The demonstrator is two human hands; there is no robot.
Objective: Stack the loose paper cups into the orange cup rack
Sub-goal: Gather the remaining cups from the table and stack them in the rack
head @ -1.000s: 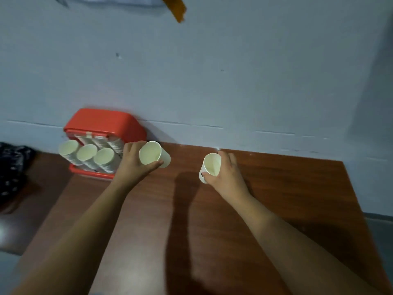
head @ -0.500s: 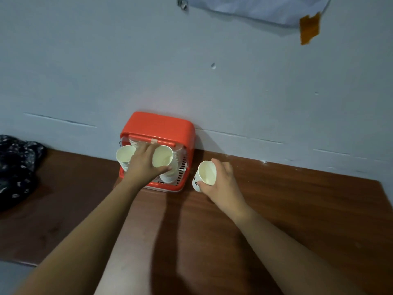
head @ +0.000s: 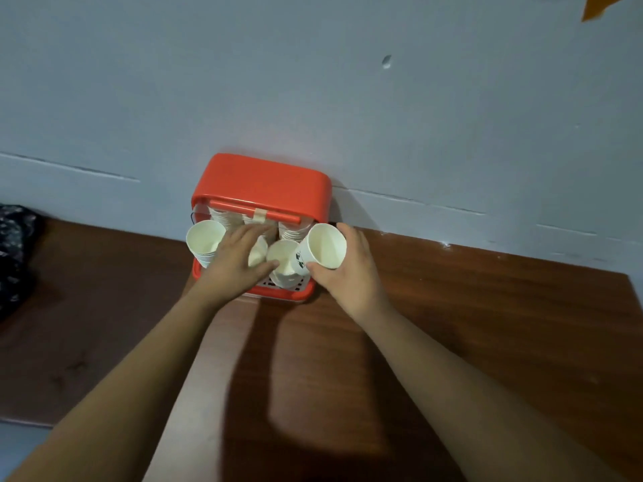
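Where cups crowd rack — hand.

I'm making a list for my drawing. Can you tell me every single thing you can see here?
cup rack: one, orange, on the table against the wall
cup stacks: several, white, lying in the rack with mouths facing out; exact count hidden by the hand
loose cup: one, white with a small dark print, held at the rack's right front
table: one, dark brown wood, below the wall
wall: one, pale blue-grey, behind the rack
tape scrap: one, orange, top right on the wall
dark cloth: one, black patterned, far left edge
left hand: one, resting on the middle stack
right hand: one, gripping the loose cup
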